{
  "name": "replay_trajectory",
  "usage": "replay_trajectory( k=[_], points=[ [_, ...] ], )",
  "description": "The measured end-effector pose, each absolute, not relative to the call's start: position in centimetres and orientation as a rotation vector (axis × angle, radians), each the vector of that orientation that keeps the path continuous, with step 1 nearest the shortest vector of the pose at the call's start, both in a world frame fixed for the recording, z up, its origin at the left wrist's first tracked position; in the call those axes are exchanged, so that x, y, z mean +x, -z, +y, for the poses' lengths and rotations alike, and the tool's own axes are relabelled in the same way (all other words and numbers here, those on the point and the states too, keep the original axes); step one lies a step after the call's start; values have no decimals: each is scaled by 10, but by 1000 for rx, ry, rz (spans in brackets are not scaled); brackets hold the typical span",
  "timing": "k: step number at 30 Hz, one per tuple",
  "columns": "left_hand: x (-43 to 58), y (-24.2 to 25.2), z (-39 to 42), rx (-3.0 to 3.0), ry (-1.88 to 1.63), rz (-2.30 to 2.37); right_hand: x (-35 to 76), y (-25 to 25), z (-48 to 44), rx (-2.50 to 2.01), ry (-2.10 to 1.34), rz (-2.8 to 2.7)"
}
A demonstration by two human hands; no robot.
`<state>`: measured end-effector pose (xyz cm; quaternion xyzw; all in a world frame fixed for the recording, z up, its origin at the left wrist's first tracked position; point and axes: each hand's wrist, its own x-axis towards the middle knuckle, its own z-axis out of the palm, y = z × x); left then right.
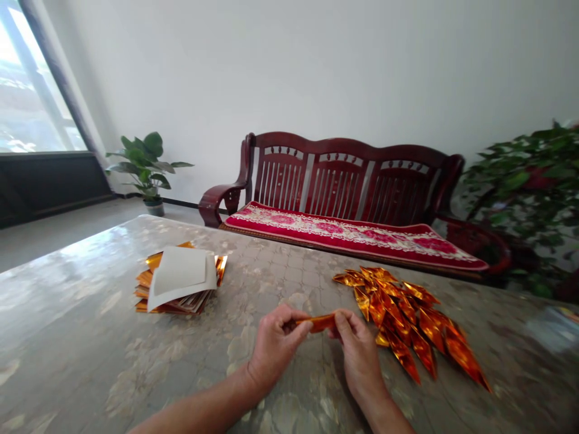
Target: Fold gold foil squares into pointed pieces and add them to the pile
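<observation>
Left hand and right hand each pinch one end of a folded orange-gold foil strip, thumbs on top, fingers curled beneath. Left forearm and right forearm angle inward from below. Hands sit just above the worktop. Right hand just beside a loose heap of pointed foil folds. Well left, a stack of foil sheets lies under white paper.

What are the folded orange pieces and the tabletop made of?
The folded orange pieces look like thin metallised paper or foil: glossy gold-orange, with sharp creases and bright glints. The tabletop seems topped by a clear glossy sheet, possibly plastic or glass, given its glare; the marbled pattern beneath is unclear.
</observation>
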<state>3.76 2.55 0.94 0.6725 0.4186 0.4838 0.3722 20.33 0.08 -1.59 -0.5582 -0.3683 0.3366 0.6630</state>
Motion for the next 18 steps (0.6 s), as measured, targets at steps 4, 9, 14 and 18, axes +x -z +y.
replay_trajectory(
  k=[4, 9, 14, 18],
  points=[
    [37, -6, 26, 1771, -1266, 1036, 202, 18, 2, -1244, -799, -816],
    [38, -2, 27, 1719, -1302, 966, 202, 21, 2, -1218, -856, -791],
    [38, -3, 27, 1648, -1262, 938, 202, 20, 2, -1215, -852, -775],
    [37, -2, 31, 1622, -1217, 952, 204, 18, 2, -1220, -845, -773]
  ],
)
